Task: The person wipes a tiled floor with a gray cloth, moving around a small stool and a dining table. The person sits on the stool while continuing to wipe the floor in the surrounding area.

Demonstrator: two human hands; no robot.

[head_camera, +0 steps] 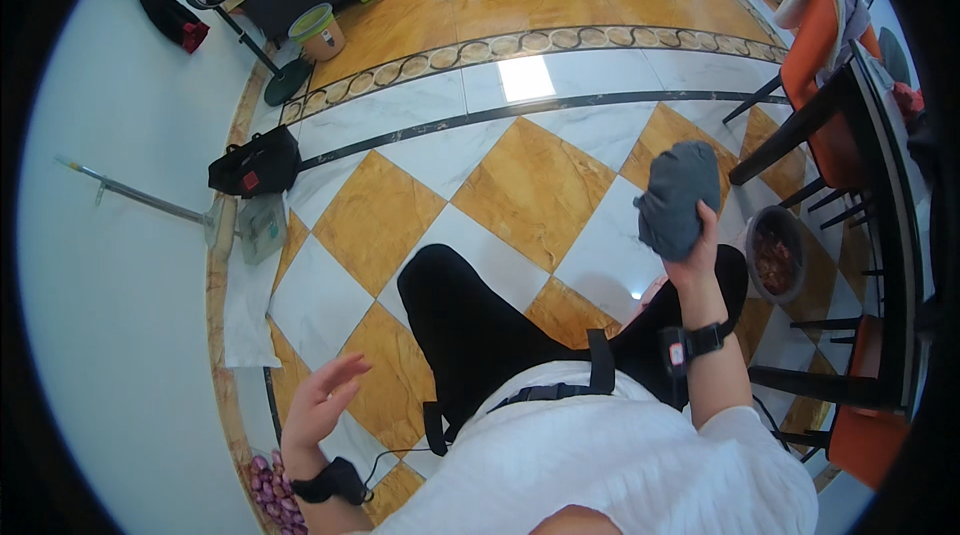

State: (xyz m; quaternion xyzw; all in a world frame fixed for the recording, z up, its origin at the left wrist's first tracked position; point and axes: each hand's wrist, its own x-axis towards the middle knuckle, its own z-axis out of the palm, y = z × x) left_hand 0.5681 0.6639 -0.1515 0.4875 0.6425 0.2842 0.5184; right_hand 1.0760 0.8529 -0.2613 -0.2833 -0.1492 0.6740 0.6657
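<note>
Bunched grey cloth (681,197) is gripped in my right hand (694,253), raised above my right knee at the right of the view. My thumb lies along its lower right side. My left hand (324,404) is at the lower left, beside my left thigh, with its fingers apart and nothing in it. Both wrists wear black straps; the right one bears a small device. Between my hands are my black-clad legs and the tiled floor (532,197).
A grey bucket (796,287) with reddish-brown contents stands by a dark table (885,235) and orange chairs (814,47) at right. Along the left wall are a black bag (255,162), a clear plastic container (262,229), purple-red onions (274,494) and a fan (286,81).
</note>
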